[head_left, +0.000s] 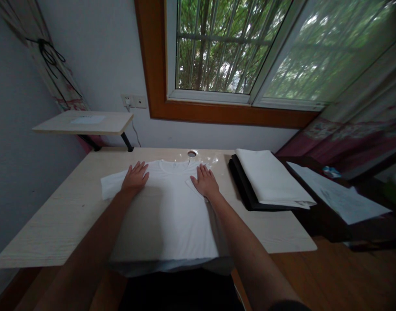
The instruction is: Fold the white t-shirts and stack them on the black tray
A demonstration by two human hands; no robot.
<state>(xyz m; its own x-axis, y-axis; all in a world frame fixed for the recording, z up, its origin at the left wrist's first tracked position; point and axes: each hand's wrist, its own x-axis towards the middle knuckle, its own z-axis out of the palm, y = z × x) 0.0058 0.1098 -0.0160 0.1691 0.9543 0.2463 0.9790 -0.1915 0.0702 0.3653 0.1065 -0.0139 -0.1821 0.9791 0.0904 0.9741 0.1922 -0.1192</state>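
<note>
A white T-shirt (175, 211) lies spread on the pale wooden desk (71, 207), its neckline toward the wall and its hem hanging over the front edge. My left hand (135, 177) rests flat on the shirt's left shoulder, fingers stretched out. On the opposite shoulder lies my right hand (206, 180), also flat with its fingers extended. The left sleeve sticks out sideways on the desk. The right sleeve appears folded inward, partly under my right hand. Neither hand grasps anything.
Folded white cloth (272, 177) lies on folded black cloth (245, 190) at the desk's right. A raised shelf (110, 123) stands at the back left. Beyond the right edge, a sheet of paper (340, 194) lies on a dark surface. A round cable hole (191, 153) sits near the wall.
</note>
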